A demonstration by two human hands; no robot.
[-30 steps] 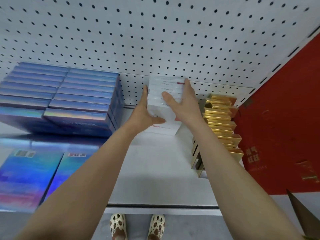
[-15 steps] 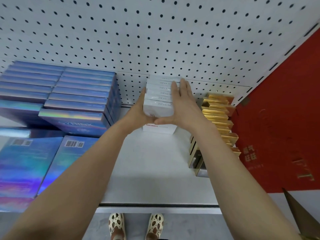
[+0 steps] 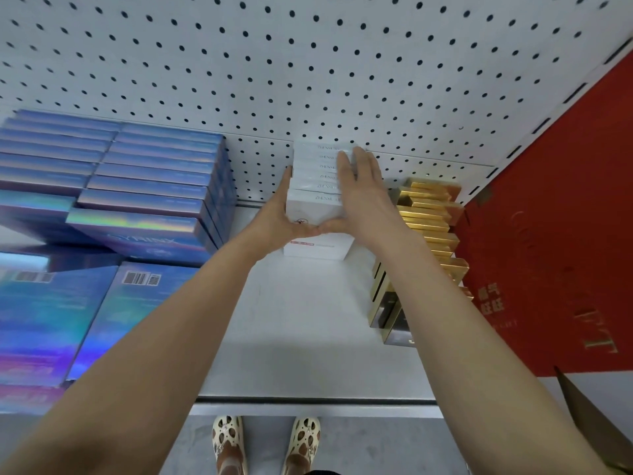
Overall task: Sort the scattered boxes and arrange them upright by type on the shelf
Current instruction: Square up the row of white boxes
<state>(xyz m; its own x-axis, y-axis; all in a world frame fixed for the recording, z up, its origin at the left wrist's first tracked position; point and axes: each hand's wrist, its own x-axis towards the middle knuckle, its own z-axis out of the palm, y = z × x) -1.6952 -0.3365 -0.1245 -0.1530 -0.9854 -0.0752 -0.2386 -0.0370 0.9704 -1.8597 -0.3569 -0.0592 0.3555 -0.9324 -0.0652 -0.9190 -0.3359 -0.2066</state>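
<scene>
I watched the left hand (image 3: 274,217) and right hand (image 3: 363,197), thumbs touching, press flat-fingered on either side of the row of upright white boxes (image 3: 318,186) at the back of the shelf (image 3: 308,330), between blue boxes (image 3: 154,186) and gold boxes (image 3: 431,221).

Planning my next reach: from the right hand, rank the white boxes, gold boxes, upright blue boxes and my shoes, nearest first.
1. White boxes: under the right hand, touching.
2. Gold boxes: just to its right.
3. Upright blue boxes: left, beyond the left hand.
4. Shoes: on the floor below.
</scene>
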